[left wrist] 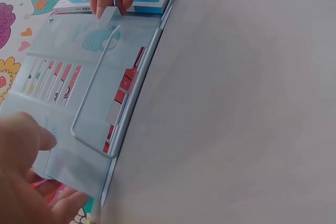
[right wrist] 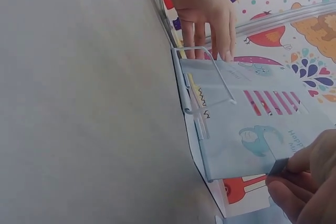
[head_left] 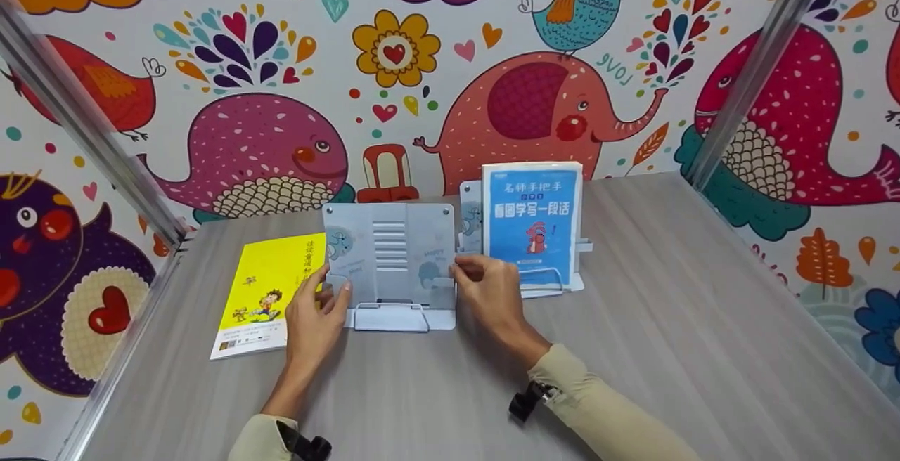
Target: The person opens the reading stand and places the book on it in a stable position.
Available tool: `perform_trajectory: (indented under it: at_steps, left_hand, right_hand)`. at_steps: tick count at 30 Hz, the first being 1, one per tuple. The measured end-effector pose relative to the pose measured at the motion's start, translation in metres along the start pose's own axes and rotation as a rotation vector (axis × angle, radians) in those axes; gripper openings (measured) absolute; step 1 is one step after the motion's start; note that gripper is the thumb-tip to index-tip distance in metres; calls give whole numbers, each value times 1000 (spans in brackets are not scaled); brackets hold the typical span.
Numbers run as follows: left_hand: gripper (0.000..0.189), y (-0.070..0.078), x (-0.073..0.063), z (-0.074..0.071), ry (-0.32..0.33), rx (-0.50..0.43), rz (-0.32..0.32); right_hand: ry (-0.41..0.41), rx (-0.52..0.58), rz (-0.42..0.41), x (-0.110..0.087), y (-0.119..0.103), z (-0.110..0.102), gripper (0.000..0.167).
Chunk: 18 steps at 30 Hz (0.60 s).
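A pale blue-grey metal book stand point(head_left: 422, 236) with slots down its middle stands upright on the table, a wire page holder point(head_left: 391, 317) along its front bottom edge. At its left side my left hand point(head_left: 316, 313) grips the plate, thumb point(left wrist: 47, 139) on the front and fingers behind it. My right hand point(head_left: 496, 296) pinches a small tab point(right wrist: 278, 166) at the stand's right edge between thumb and fingers. No book rests on this stand; wall colours show through its slots in both wrist views.
Left of the stand, a yellow book point(head_left: 264, 271) lies on the table point(head_left: 633, 348), partly behind my left hand. To the right, a blue book point(head_left: 531, 236) leans on a second book stand point(head_left: 471, 211). A patterned wall point(head_left: 394, 117) closes off the back.
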<state>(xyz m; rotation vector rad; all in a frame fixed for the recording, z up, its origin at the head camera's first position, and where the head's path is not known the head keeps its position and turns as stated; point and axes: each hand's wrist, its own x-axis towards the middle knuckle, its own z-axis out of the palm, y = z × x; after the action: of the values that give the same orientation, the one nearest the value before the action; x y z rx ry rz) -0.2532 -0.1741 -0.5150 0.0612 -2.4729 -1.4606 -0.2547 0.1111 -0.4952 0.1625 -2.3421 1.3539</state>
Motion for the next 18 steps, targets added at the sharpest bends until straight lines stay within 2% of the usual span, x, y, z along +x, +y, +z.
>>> perform_trajectory:
  at_steps: [4, 9, 14, 18]
  left_hand:
    - [66, 2, -3, 1, -11, -17, -7]
    - [67, 4, -2, 0, -9, -9, -16]
    - [66, 4, 0, 0, 12, -5, -13]
    - [65, 4, 1, 2, 19, -24, -5]
  right_hand:
    - [-22, -58, -30, -3, -6, 1, 21]
    - [-150, -106, -66, -9, -16, 1, 40]
    - [-289, -48, -39, -8, -16, 2, 67]
    - [-392, 28, 19, -7, -8, 2, 82]
